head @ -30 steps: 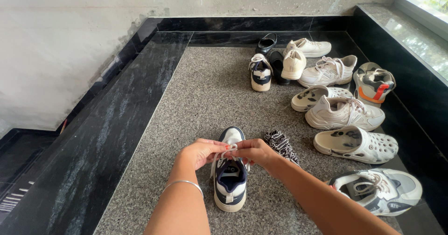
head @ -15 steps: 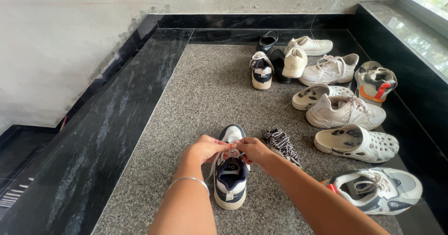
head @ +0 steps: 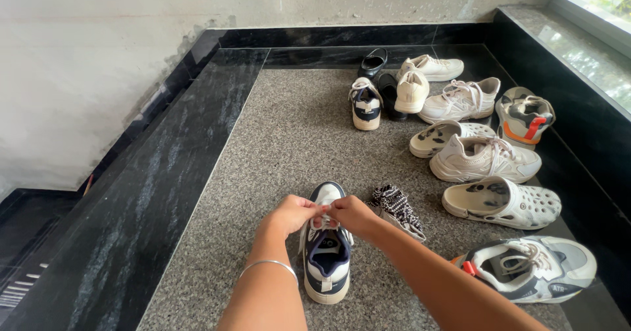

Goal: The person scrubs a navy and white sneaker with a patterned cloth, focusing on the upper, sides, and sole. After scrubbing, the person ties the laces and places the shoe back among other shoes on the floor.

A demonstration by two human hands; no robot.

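sneaker (head: pixel 327 252) directly under both hands, on the granite floor (head: pixel 276 147) | long axis runs toe-away, heel toward the person | left hand (head: pixel 289 214) and right hand (head: pixel 351 212) equally near, touching, pinched narrow on its white laces (head: pixel 327 222) | patterned cloth (head: pixel 394 203) just right of right hand

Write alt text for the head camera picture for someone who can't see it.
Both hands, left hand and right hand, pinch the white laces of a navy and white sneaker on a speckled granite floor. A patterned cloth lies beside it; more shoes line the right.
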